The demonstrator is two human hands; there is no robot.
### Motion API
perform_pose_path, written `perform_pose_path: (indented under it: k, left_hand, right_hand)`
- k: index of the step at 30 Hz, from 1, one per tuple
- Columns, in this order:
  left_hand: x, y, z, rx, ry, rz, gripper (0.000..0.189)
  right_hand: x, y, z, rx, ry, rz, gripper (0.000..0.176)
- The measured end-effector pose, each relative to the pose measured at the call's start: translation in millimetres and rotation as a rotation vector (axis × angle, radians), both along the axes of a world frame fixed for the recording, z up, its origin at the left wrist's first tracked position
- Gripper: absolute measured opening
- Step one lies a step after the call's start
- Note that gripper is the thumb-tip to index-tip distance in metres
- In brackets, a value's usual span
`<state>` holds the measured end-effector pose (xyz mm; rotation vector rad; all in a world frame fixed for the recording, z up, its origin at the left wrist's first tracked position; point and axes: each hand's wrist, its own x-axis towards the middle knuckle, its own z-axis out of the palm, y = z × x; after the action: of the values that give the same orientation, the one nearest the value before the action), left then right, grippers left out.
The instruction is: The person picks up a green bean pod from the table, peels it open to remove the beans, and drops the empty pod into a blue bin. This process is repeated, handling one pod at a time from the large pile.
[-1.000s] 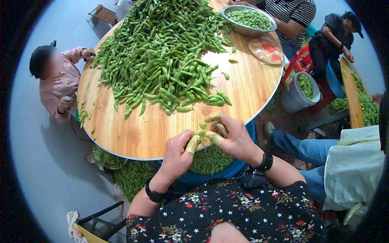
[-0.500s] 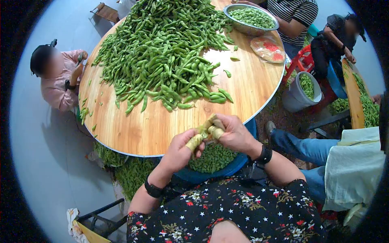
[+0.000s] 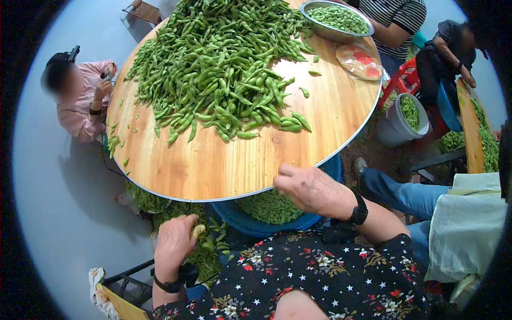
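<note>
My left hand (image 3: 175, 242) is low at the left, above a heap of green pods and shells (image 3: 205, 258) on the floor. Its fingers look loosely apart, with a yellowish wrapping on the thumb, and I see nothing held. My right hand (image 3: 314, 192) is over the blue tub (image 3: 226, 216) at the table's front edge. Its fingers curl downward and inward, hiding whatever is in them. Shelled green beans (image 3: 272, 207) fill the tub beneath. A large pile of edamame pods (image 3: 213, 80) covers the back and middle of the round wooden table (image 3: 213, 165).
A metal bowl of beans (image 3: 337, 21) and a red-patterned round packet (image 3: 359, 61) are at the table's right. A grey bucket of pods (image 3: 404, 120) stands on the floor. Other people sit around; one in pink (image 3: 80, 106) is at the left.
My hands were together over the tub, with the wrapped digits at a pod. Now the left has swung down and left over the floor heap, while the right has shifted slightly right.
</note>
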<state>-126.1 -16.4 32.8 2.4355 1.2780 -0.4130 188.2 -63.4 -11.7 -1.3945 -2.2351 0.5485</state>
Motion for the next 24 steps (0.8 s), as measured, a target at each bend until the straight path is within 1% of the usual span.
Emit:
perform_pose_path:
  k: [1, 2, 3, 5, 6, 7, 8, 9, 10, 11, 13, 14, 15, 16, 17, 18, 19, 20, 21, 22, 23, 24]
  left_hand:
    - [6.9, 0.8, 3.3, 0.139, -0.026, 0.045, 0.020]
    - [15.6, 7.9, 1.8, 0.169, -0.235, -0.038, 0.020]
    - [27.6, 15.8, -0.6, 0.177, -0.274, -0.064, 0.020]
    - [60.7, 36.0, -6.6, 0.220, -0.401, -0.149, 0.020]
    - [79.5, 48.4, -10.4, 0.255, -0.485, -0.207, 0.020]
    - [98.3, 63.9, -15.8, 0.321, -0.540, -0.271, 0.021]
    - [113.4, 77.5, -21.5, 0.386, -0.593, -0.337, 0.023]
    - [122.9, 87.0, -27.2, 0.393, -0.597, -0.339, 0.023]
    - [130.3, 94.9, -32.6, 0.428, -0.563, -0.358, 0.024]
    - [134.6, 99.9, -35.4, 0.460, -0.527, -0.375, 0.026]
    - [135.1, 103.9, -40.8, 0.439, -0.515, -0.390, 0.029]
    - [133.0, 104.7, -48.6, 0.388, -0.606, -0.341, 0.027]
    - [132.0, 104.0, -53.4, 0.338, -0.699, -0.291, 0.026]
    - [131.7, 99.1, -49.4, 0.334, -0.695, -0.298, 0.026]
    - [129.5, 89.9, -42.3, -0.119, -0.890, -0.033, 0.023]
    - [126.6, 79.7, -36.5, -0.583, -1.040, 0.250, 0.020]
    - [125.0, 69.8, -33.1, -0.590, -1.031, 0.249, 0.020]
    - [124.3, 59.2, -30.3, -0.732, -1.198, 0.324, 0.017]
    - [123.9, 50.4, -30.1, -0.872, -1.365, 0.401, 0.014]
    - [123.4, 44.1, -33.7, -0.946, -1.428, 0.443, 0.014]
    - [124.1, 40.1, -39.0, -0.949, -1.426, 0.443, 0.014]
    - [125.3, 37.2, -45.5, -0.882, -1.457, 0.404, 0.016]
  right_hand:
    - [-1.2, -0.6, 3.9, -0.056, -0.011, 0.089, 0.013]
    - [-0.2, -0.6, 6.7, -0.121, 0.035, 0.061, 0.012]
    - [0.2, 3.2, 6.8, -0.117, 0.030, 0.060, 0.012]
    - [0.7, 16.4, 1.0, -0.172, 0.395, -0.005, 0.016]
    - [0.2, 22.7, -4.4, -0.166, 0.441, -0.138, 0.020]
    - [-0.6, 28.9, -10.6, -0.160, 0.436, -0.138, 0.020]
    - [-1.1, 34.9, -16.9, -0.065, 0.488, -0.199, 0.022]
    - [-1.3, 39.7, -21.5, 0.031, 0.540, -0.260, 0.023]
    - [-2.8, 40.1, -24.6, 0.087, 0.558, -0.272, 0.026]
    - [-2.0, 38.3, -25.7, 0.090, 0.558, -0.270, 0.026]
    - [0.4, 32.1, -28.4, 0.151, 0.573, -0.279, 0.026]
    - [0.4, 26.6, -27.4, 0.147, 0.579, -0.282, 0.026]
    - [0.7, 20.3, -19.0, 0.082, 0.593, -0.293, 0.026]
    - [1.4, 16.2, -11.9, 0.019, 0.608, -0.308, 0.025]
    - [0.6, 13.6, -8.8, 0.017, 0.616, -0.319, 0.025]
    - [-2.0, 10.9, -6.6, -0.141, 0.765, -0.324, 0.026]
    - [-4.1, 8.8, -4.4, -0.299, 0.910, -0.323, 0.026]
    - [-5.7, 6.5, -1.5, -0.301, 0.914, -0.328, 0.026]
    - [-6.9, 4.6, 1.8, -0.511, 1.038, -0.339, 0.025]
    - [-8.0, 3.7, 3.0, -0.723, 1.156, -0.347, 0.024]
    - [-8.4, 4.9, 0.6, -0.724, 1.156, -0.350, 0.024]
    - [-8.4, 7.5, -4.3, -0.604, 1.079, -0.299, 0.022]
